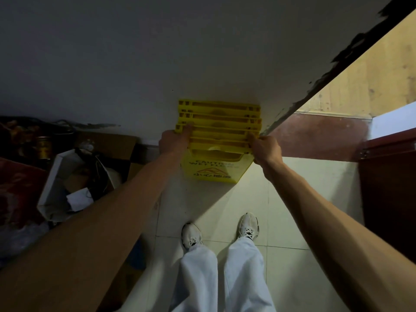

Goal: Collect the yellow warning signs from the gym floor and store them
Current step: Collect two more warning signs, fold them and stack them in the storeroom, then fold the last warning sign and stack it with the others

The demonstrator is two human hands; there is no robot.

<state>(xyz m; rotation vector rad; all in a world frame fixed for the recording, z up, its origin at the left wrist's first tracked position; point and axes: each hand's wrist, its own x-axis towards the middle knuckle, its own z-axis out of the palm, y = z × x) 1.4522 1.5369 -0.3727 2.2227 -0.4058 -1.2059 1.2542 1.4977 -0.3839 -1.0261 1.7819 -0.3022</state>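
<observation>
Yellow warning signs (219, 129) gripped at both ends, fingers (251, 137) mostly hidden.

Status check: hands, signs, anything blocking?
Both hands, left hand and right hand, gripping stacked yellow signs against wall. Cluttered cardboard box on left, not blocking.

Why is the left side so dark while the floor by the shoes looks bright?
Head view: light enters through the open doorway on the right, brightening the tiles; the clutter of boxes on the left lies in deep shadow. The wide lens bends the wall edge, and the yellow warning signs look slightly soft.
</observation>
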